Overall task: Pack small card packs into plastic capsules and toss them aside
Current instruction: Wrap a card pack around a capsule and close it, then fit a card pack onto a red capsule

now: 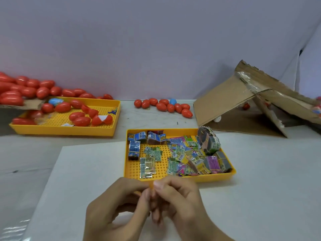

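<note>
Bringing both hands together at the bottom centre of the frame, I am curling the fingers of the left hand [121, 204] and right hand [175, 197] inward toward one another; whether they are pinching anything I cannot tell, since the knuckles are hiding the gap. The card packs [187, 157] are lying just above the fingertips in the near yellow tray [231, 173], glossy printed wrappers, flat and rectangular, most with long axes running up the frame. The right hand is sitting nearer that tray. Smooth red capsules [165, 106], egg-shaped and shiny, are clustering at centre, well apart from the hands; more are filling the perforated far tray [66, 131] at left. A creased cardboard ramp [225, 101] is leaning at upper right.
</note>
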Available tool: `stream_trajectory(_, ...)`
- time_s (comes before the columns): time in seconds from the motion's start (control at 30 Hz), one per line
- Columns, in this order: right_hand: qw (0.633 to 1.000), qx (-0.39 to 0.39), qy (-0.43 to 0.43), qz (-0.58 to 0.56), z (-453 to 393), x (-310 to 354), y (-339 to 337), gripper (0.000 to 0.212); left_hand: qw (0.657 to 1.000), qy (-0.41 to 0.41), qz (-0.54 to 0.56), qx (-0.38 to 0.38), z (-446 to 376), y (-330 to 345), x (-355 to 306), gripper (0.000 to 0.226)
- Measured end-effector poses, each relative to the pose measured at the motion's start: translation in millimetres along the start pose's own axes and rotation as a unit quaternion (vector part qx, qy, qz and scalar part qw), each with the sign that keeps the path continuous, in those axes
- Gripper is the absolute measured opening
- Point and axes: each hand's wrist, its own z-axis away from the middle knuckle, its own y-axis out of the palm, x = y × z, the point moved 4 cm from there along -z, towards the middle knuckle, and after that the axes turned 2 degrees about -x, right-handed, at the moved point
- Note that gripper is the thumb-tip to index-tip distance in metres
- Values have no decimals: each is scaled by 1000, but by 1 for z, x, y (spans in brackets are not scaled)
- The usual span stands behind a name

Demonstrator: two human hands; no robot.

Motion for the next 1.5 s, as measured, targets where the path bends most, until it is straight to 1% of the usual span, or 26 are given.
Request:
stream_trajectory(0.03,1000,-1,7,4,-1,-1,0,32,990,121,-21,-64,2,-8,-8,44)
stream_trajectory(0.07,1000,-2,10,0,-3,-2,-3,33,969,217,-17,-117,8,-14,-21,21)
stream_trajectory(0.1,1000,-4,17,-4,-4,-3,-4,35,953,272,-3,-134,19,-20,-24,7)
stream_trajectory(0.13,1000,-1,19,-8,-5,-4,-5,39,952,278,36,-121,14,-23,-31,3)
stream_trajectory(0.17,1000,7,20,-9,-6,-5,-4,45,956,264,47,-116,0,-23,-36,3)
stream_trajectory(0.2,1000,13,19,-8,-7,-6,-4,50,962,247,33,-110,-19,-20,-49,5)
stream_trajectory(0.27,1000,24,19,3,-8,-7,-3,54,965,234,-69,-99,-62,-15,-69,7)
stream_trajectory(0.33,999,31,21,-2,-9,-6,-3,55,959,219,-160,-88,-107,-7,-83,7)
stream_trajectory(0.37,999,33,25,-7,-9,-6,-3,55,951,210,-209,-84,-131,-3,-85,11)
stream_trajectory(0.43,999,34,34,-10,-9,-6,-3,48,929,178,-316,-74,-180,4,-85,30)
stream_trajectory(0.5,998,38,41,-10,-10,-7,-2,40,905,128,-404,-38,-220,11,-75,50)
stream_trajectory(0.57,998,44,50,-6,-10,-7,-1,39,882,75,-464,2,-248,17,-60,59)
stream_trajectory(0.6,997,45,54,-4,-11,-7,-1,39,866,64,-496,19,-258,21,-54,59)
stream_trajectory(0.67,997,47,57,4,-13,-6,-2,38,830,79,-551,36,-270,30,-41,53)
stream_trajectory(0.7,997,48,55,9,-13,-6,-3,38,819,97,-566,26,-273,33,-37,48)
stream_trajectory(0.77,997,50,49,12,-14,-6,-3,38,813,134,-567,-23,-276,34,-33,38)
stream_trajectory(0.83,997,56,51,17,-15,-5,-4,39,814,169,-550,-84,-273,28,-33,32)
stream_trajectory(0.9,997,58,55,21,-15,-5,-5,39,840,209,-483,-128,-263,25,-39,31)
stream_trajectory(0.93,996,59,58,22,-15,-5,-5,39,861,229,-436,-127,-253,25,-43,33)
stream_trajectory(1.0,996,63,55,19,-16,-4,-5,38,904,262,-326,-93,-225,27,-53,41)
stream_trajectory(1.03,997,63,51,15,-16,-3,-5,38,918,278,-272,-74,-207,27,-58,42)
stream_trajectory(1.17,998,55,42,9,-15,-2,-6,39,943,311,-114,-22,-120,16,-75,34)
stream_trajectory(1.23,999,30,40,8,-14,-2,-7,43,951,308,-33,-3,-80,10,-75,34)
stream_trajectory(1.33,999,-3,47,-24,-15,-2,-8,53,963,263,62,13,-30,7,-57,30)
stream_trajectory(1.43,994,-23,78,-71,-14,-4,-12,58,971,205,124,24,-2,7,-29,29)
stream_trajectory(1.5,992,-40,80,-87,-13,-5,-14,65,972,203,111,27,8,3,-16,30)
